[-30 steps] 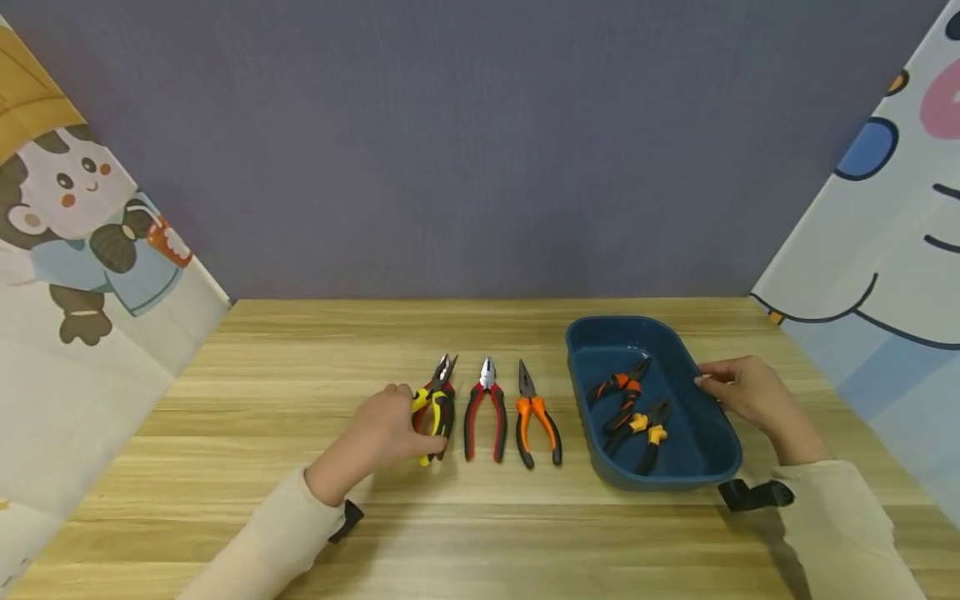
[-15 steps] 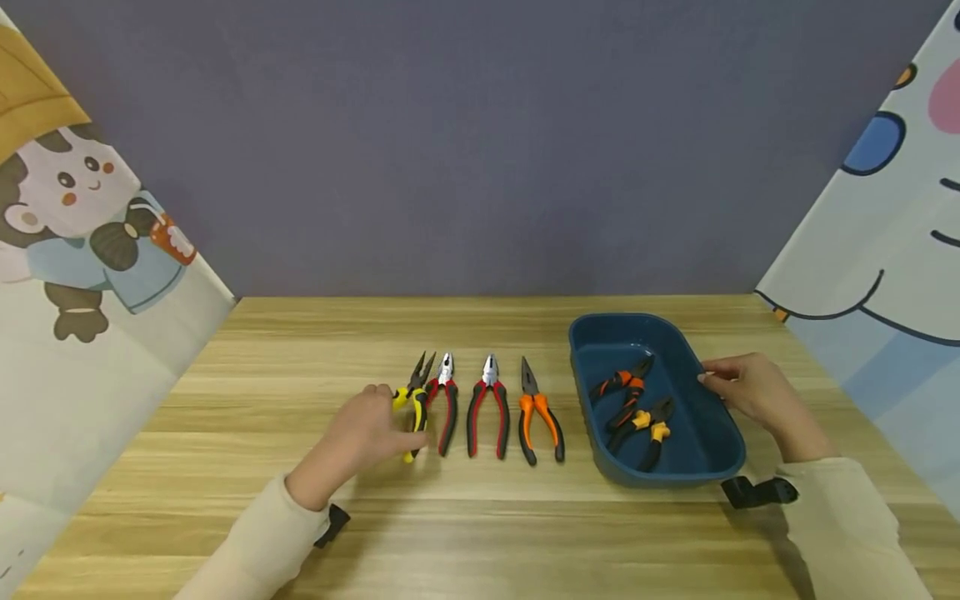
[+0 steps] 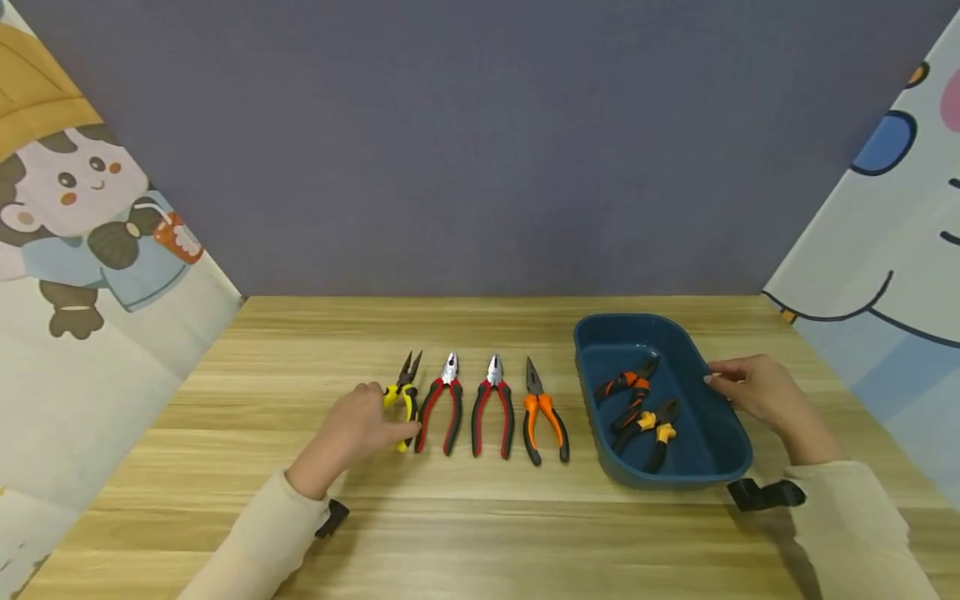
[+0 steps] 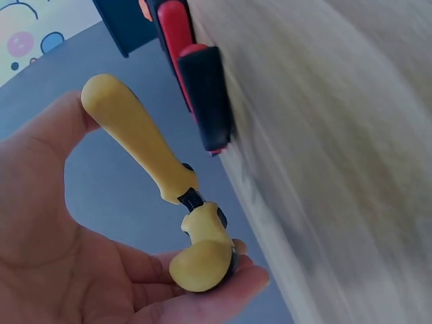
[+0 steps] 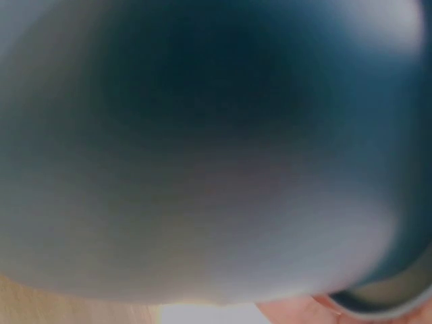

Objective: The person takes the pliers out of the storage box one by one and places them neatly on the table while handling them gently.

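My left hand (image 3: 352, 429) holds yellow-and-black long-nose pliers (image 3: 408, 379) by the handles, jaws pointing away from me. In the left wrist view the thumb lies on one yellow handle (image 4: 135, 138) and the fingers curl at the other. Just right of them lie two red-and-black combination pliers (image 3: 450, 375) (image 3: 494, 375) and orange-and-black long-nose pliers (image 3: 532, 400), lined up in a row. My right hand (image 3: 765, 404) pinches the right rim of a blue plastic bin (image 3: 705, 442). The bin's wall, blurred, fills most of the right wrist view.
Inside the bin lie orange-and-black pliers (image 3: 637, 387) and yellow-orange-and-black pliers (image 3: 663, 425). The wooden table (image 3: 480, 533) ends at a grey upright panel (image 3: 480, 167). Cartoon-printed sheets (image 3: 112, 217) flank it on both sides.
My left hand has moved left with the yellow-and-black pliers, away from the leftmost red-and-black pair it overlapped before. That pair now shows whole. My right hand stays at the bin's rim.
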Tool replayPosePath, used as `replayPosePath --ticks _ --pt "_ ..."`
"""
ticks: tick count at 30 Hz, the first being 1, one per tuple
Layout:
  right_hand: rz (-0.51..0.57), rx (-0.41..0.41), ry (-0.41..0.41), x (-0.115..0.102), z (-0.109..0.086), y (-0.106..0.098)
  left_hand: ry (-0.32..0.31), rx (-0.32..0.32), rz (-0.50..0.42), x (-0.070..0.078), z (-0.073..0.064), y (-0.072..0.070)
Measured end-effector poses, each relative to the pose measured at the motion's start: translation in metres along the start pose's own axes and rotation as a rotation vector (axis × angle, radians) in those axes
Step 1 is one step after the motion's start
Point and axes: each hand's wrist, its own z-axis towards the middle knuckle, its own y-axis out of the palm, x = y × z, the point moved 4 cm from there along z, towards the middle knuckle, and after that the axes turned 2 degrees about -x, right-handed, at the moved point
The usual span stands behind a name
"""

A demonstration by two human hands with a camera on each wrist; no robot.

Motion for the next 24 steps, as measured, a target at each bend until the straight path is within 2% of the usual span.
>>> replayPosePath --ticks 13,24 --pt "-0.007 -0.008 0.002 0.002 0.002 0.001 -0.040 -0.024 0.010 -0.008 0.008 0.004" --pt "0.028 -0.009 0.005 0.003 0.002 0.002 -0.043 -0.002 0.046 -0.010 0.017 0.004"
